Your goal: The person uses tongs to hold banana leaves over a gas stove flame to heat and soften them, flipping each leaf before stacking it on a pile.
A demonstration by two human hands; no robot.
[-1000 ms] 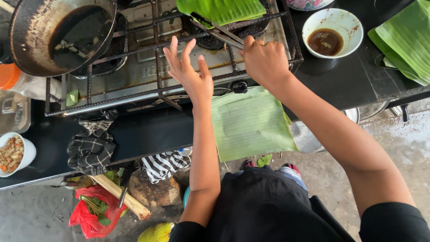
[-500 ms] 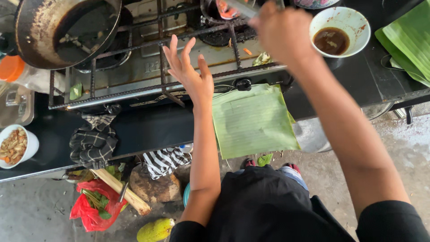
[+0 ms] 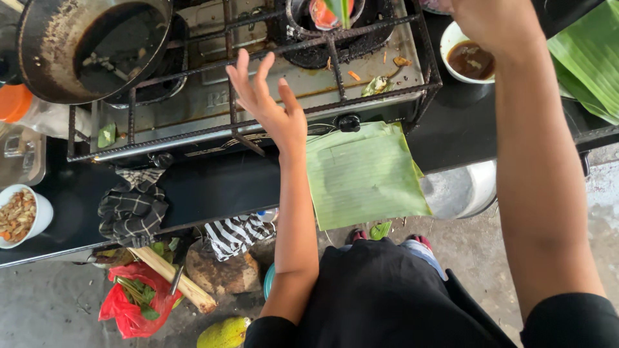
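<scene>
**Two hands raised above the stove**

Left hand point(image 3: 267, 106) hovers spread and empty above the stove grate point(image 3: 258, 84). Right hand point(image 3: 493, 22) is cropped; grip indeterminable. Banana leaf square point(image 3: 364, 177) lies flat on the counter point(image 3: 206, 183), within reach.

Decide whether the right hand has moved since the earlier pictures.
Yes. The right hand has moved rightward, from the stove grate to above the sauce bowl.
</scene>
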